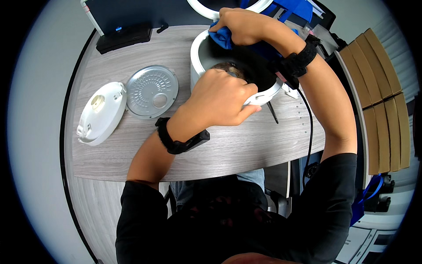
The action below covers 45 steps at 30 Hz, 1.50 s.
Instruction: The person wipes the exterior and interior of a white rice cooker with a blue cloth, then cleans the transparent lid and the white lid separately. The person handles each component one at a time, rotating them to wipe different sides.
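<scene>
In front of me stands the white body of what looks like a rice cooker, with a dark interior and a brownish-stained heating plate at the bottom. My left hand grips its near rim, thumb outside and fingers curled over the edge. Across the opening, my right hand presses a bunched blue cloth against the far rim. A white ring-shaped part rises behind the body, partly hidden by my right hand. Left of the body lie a round perforated metal plate and a white plastic lid cover.
A slim black pen-like tool and several small screws lie right of the body. A flat black case sits at the back left. A black cable hangs from my right wrist device. Cardboard boxes stand at the right.
</scene>
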{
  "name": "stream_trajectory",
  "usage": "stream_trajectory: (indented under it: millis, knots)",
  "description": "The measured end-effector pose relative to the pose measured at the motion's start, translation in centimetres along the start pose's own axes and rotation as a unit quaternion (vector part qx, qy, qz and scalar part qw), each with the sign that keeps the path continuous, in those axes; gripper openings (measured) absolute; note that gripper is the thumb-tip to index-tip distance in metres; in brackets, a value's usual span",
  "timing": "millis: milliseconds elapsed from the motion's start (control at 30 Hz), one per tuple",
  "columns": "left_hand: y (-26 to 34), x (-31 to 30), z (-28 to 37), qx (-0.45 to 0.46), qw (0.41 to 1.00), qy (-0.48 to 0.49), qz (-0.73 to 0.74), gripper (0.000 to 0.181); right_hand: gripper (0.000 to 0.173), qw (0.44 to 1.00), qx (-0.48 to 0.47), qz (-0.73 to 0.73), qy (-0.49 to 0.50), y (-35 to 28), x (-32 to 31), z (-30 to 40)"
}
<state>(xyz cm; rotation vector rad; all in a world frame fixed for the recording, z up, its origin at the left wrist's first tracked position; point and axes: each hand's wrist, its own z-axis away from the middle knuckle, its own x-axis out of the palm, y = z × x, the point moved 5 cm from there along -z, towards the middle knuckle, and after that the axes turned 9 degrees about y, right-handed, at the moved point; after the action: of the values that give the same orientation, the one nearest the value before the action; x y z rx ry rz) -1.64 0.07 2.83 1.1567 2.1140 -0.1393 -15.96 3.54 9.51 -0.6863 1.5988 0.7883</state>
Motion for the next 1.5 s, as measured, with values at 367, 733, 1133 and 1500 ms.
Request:
stream_trajectory:
  millis: [367, 733, 1133, 1500]
  knots:
    - [0.2, -0.3, 0.1, -0.01, 1.0, 0.004, -0.006, 0.033, 0.07, 0.997, -0.063, 0.036, 0.033, -4.4, -1.0, 1.5]
    - [0.5, -0.4, 0.3, -0.018, 0.999, 0.029, -0.017, 0.035, 0.057, 0.991, 0.05, 0.126, 0.007, 1.6, 0.5, 0.3]
    - [0.3, -0.2, 0.1, -0.012, 1.0, 0.016, -0.013, 0.033, 0.052, 0.996, 0.01, 0.086, 0.023, -0.1, 0.3, 0.1]
    - [0.1, -0.3, 0.3, -0.019, 0.999, 0.028, -0.007, 0.034, 0.043, 0.988, -0.089, 0.119, 0.041, -5.9, -1.4, 2.1]
